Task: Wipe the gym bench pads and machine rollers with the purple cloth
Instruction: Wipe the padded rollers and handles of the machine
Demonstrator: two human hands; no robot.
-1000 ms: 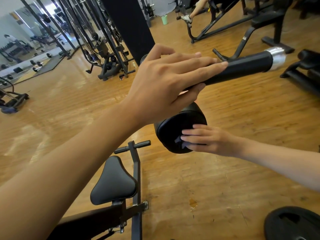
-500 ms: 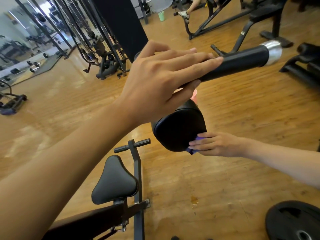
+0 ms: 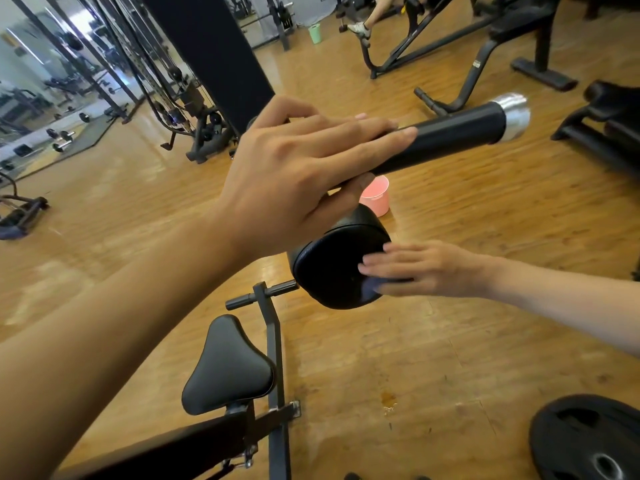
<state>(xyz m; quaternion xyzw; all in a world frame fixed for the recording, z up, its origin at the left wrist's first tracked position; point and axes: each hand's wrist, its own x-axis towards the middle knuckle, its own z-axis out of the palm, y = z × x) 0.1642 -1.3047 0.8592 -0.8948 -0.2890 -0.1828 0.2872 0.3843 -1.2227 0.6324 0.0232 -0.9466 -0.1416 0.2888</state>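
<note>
A black padded roller (image 3: 332,271) hangs below a black bar (image 3: 460,131) with a silver end cap. My left hand (image 3: 294,174) lies on top of the bar with straight fingers, the thumb under it. My right hand (image 3: 422,268) presses flat against the round end face of the roller. Only a small edge of the purple cloth (image 3: 372,289) shows under its fingers. Below, the bench's black seat pad (image 3: 228,368) sits on its frame.
A pink cup (image 3: 375,195) stands on the wooden floor behind the roller. A black weight plate (image 3: 588,441) lies at the lower right. Other machines and a seated person's leg are at the back, with racks and a mirror on the left.
My right hand slid from the roller's lower edge back up onto its end face, covering most of the cloth. The left hand stays on the bar.
</note>
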